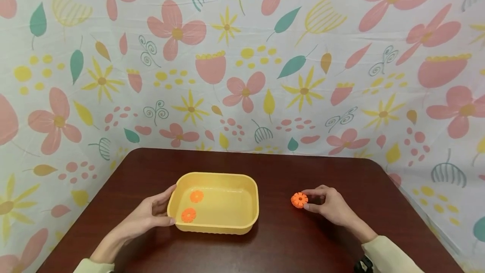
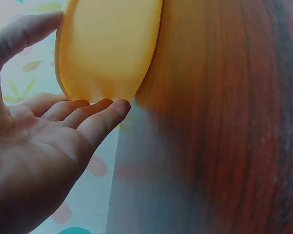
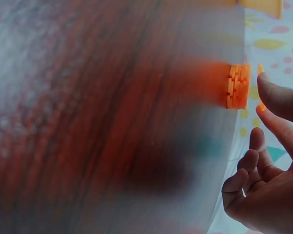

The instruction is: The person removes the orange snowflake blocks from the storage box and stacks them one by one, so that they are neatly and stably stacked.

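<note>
A yellow plastic box with rounded corners stands on the dark wooden table. My left hand holds its left end, thumb at the near corner and fingertips farther back along the wall. Inside the box, toward its left side, lie two orange notched discs, one behind the other. My right hand pinches one thin orange disc between thumb and index finger. Close beneath it is a stack of several similar orange discs on the table. The other right fingers are loosely curled.
The dark brown tabletop has rounded far corners. A white cloth printed with flowers and leaves hangs behind and along both sides of it.
</note>
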A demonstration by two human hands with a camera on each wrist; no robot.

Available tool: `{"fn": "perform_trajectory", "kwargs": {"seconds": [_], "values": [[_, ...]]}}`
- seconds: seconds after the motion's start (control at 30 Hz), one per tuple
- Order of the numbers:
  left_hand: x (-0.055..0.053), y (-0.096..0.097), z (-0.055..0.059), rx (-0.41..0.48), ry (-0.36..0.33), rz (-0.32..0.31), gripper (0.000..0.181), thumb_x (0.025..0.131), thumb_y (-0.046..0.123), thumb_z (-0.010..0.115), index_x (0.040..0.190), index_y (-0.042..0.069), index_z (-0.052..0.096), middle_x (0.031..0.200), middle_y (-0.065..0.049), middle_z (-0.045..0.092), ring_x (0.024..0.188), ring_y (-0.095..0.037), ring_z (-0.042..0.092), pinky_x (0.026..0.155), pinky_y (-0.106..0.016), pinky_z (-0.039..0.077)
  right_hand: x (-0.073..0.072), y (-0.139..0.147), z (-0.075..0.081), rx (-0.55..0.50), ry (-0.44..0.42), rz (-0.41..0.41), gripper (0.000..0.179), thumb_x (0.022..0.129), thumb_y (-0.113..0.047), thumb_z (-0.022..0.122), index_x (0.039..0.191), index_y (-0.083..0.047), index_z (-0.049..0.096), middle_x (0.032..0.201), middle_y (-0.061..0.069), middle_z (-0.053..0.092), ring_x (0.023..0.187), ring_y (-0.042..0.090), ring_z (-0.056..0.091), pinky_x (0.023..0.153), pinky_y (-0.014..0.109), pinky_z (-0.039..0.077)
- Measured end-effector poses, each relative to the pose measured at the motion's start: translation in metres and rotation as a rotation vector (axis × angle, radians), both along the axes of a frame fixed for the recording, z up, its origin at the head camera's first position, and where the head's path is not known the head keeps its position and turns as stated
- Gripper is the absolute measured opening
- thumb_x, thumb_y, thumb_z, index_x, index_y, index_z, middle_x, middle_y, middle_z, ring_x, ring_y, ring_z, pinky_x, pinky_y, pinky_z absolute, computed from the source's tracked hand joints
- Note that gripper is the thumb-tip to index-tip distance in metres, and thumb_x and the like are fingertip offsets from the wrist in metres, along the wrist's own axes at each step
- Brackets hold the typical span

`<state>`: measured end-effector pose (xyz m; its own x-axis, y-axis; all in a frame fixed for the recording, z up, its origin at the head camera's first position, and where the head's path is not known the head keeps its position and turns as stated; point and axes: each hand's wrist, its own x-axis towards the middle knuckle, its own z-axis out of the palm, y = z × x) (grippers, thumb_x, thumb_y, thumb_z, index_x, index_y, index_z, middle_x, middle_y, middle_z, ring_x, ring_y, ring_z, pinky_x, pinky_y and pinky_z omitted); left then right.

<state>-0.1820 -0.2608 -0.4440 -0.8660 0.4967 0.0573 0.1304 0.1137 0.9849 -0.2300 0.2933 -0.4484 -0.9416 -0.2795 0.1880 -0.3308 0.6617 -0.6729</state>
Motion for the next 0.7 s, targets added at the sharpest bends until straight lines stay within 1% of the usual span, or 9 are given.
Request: {"fn": "perform_trajectory", "kwargs": {"seconds": [0.13, 0.2, 0.33, 0.47, 0.7], "values": [[0.0001, 0.0011, 0.0016, 0.011, 0.017, -0.008, 0.094, 0.094, -0.001, 0.074, 0.165, -0.007, 0.013, 0.168, -0.032, 0.017, 0.146, -0.037, 0.041, 0.103, -0.028, 0.049, -0.0007, 0.0003, 0.0007, 0.005, -0.004, 0.002, 0.039, 0.084, -0.017, 0.091, 0.12, -0.007, 0.08, 0.095, 0.003, 0.064, 0.077, 0.021, 0.048, 0.064, 0.029, 0.039], [0.0003, 0.0011, 0.0015, 0.005, 0.014, -0.004, 0.094, 0.094, 0.0, 0.074, 0.165, -0.007, 0.013, 0.168, -0.031, 0.017, 0.145, -0.036, 0.042, 0.103, -0.028, 0.05, -0.0008, 0.0007, 0.0004, 0.012, -0.009, 0.002, 0.038, 0.084, -0.017, 0.091, 0.12, -0.007, 0.08, 0.095, 0.003, 0.064, 0.079, 0.021, 0.049, 0.064, 0.029, 0.039], [-0.001, 0.0012, 0.0004, -0.002, 0.003, -0.003, 0.094, 0.094, -0.001, 0.073, 0.166, -0.005, 0.013, 0.168, -0.03, 0.017, 0.146, -0.04, 0.039, 0.103, -0.028, 0.049, -0.0002, 0.0023, -0.0017, 0.033, -0.015, -0.004, 0.039, 0.084, -0.017, 0.091, 0.12, -0.007, 0.08, 0.096, 0.004, 0.064, 0.08, 0.022, 0.05, 0.065, 0.029, 0.039], [-0.0022, 0.0006, -0.0002, -0.008, -0.009, -0.002, 0.094, 0.095, -0.001, 0.073, 0.166, -0.005, 0.012, 0.169, -0.028, 0.017, 0.148, -0.046, 0.033, 0.104, -0.028, 0.049, 0.0006, 0.0023, -0.0036, 0.037, -0.024, 0.0, 0.04, 0.084, -0.017, 0.091, 0.121, -0.006, 0.08, 0.097, 0.004, 0.064, 0.08, 0.023, 0.05, 0.065, 0.029, 0.039], [-0.0007, -0.0014, -0.0014, -0.015, -0.008, 0.002, 0.094, 0.095, 0.0, 0.073, 0.166, -0.004, 0.012, 0.168, -0.03, 0.018, 0.146, -0.05, 0.034, 0.103, -0.029, 0.05, -0.0004, -0.0013, -0.0041, 0.023, -0.021, 0.001, 0.041, 0.084, -0.015, 0.091, 0.122, -0.006, 0.079, 0.097, 0.005, 0.064, 0.082, 0.024, 0.051, 0.065, 0.029, 0.04]]}}
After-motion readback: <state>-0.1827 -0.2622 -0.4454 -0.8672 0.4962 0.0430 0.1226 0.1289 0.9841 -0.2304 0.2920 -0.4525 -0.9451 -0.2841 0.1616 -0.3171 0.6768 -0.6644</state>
